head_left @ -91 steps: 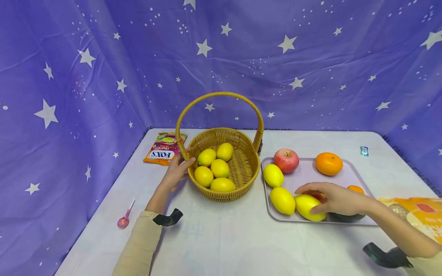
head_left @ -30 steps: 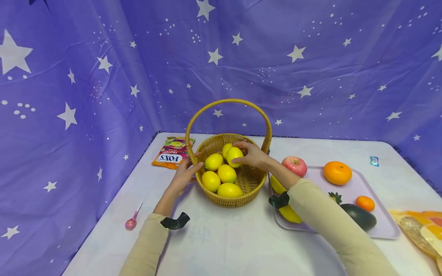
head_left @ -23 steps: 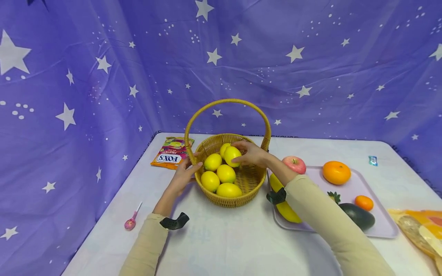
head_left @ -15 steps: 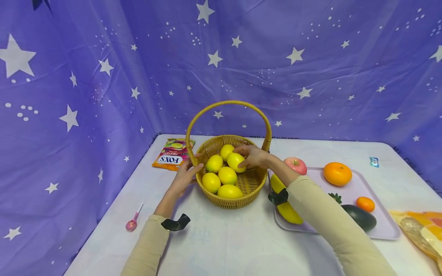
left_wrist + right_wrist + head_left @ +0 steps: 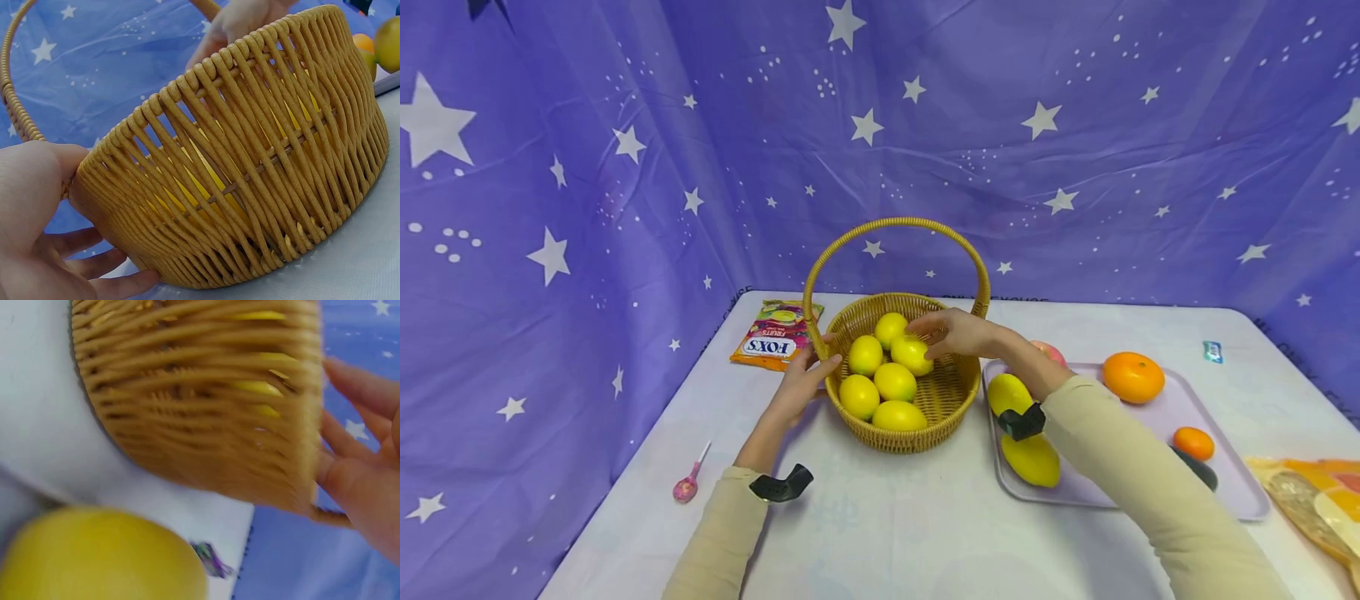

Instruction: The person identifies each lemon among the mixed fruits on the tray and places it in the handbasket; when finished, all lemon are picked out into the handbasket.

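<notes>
A round wicker basket (image 5: 902,442) with a tall handle stands mid-table, several lemons (image 5: 895,382) inside. My left hand (image 5: 797,383) holds the basket's left side, thumb at the rim by the handle's base; in the left wrist view its other fingers lie against the outer weave. Above the basket's right part is my right hand (image 5: 958,333), its fingers loosely extended just beside the rearmost right lemon (image 5: 912,355). In the right wrist view that hand looks blurred at the rim and shows nothing in its grasp.
Right of the basket, a lilac tray (image 5: 1075,492) bears two lemons (image 5: 1030,460), a partly hidden apple (image 5: 1049,352), an orange (image 5: 1132,377), a small orange fruit (image 5: 1193,443) and a dark green fruit (image 5: 1198,471). A candy bag (image 5: 775,333) and a lollipop (image 5: 687,486) lie left.
My right hand has brought a lemon from the tray into the basket, set it among the others and let go, drawing slightly up and right. The left hand stays on the basket.
</notes>
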Tool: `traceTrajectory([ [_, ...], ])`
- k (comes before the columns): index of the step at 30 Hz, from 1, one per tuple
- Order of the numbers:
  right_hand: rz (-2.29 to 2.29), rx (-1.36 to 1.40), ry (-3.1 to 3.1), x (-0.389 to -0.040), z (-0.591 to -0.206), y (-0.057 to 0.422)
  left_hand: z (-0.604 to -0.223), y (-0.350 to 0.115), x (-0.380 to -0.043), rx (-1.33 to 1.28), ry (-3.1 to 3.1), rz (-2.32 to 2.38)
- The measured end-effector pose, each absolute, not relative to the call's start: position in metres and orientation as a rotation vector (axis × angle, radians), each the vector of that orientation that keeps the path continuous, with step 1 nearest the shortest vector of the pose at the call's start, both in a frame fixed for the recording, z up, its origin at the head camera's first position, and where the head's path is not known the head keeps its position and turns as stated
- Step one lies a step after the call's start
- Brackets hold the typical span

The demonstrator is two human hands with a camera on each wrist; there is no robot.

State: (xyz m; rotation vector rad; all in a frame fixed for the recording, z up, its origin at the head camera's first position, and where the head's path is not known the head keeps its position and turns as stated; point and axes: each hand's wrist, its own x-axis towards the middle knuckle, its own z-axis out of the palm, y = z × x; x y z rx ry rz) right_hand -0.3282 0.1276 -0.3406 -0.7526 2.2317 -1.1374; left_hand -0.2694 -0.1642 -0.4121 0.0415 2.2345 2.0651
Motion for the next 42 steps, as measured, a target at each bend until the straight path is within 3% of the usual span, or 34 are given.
traceTrajectory([
  [10,-1.031,-0.9,2.24,-0.3,-0.317,0.173,-0.413,-0.166,-0.271,0.049,2.224,2.071],
  [22,-1.066,-0.792,2.453,-0.269,-0.349,0.227,-0.411,-0.165,-0.269,0.058,2.227,2.065],
  [29,-1.026,-0.923,2.642,-0.26,-0.369,0.229,-0.408,-0.165,-0.268,0.048,2.213,2.071],
  [42,-0.849,-0.869,2.77,-0.248,-0.373,0.214,-0.409,-0.164,-0.268,0.046,2.232,2.054],
])
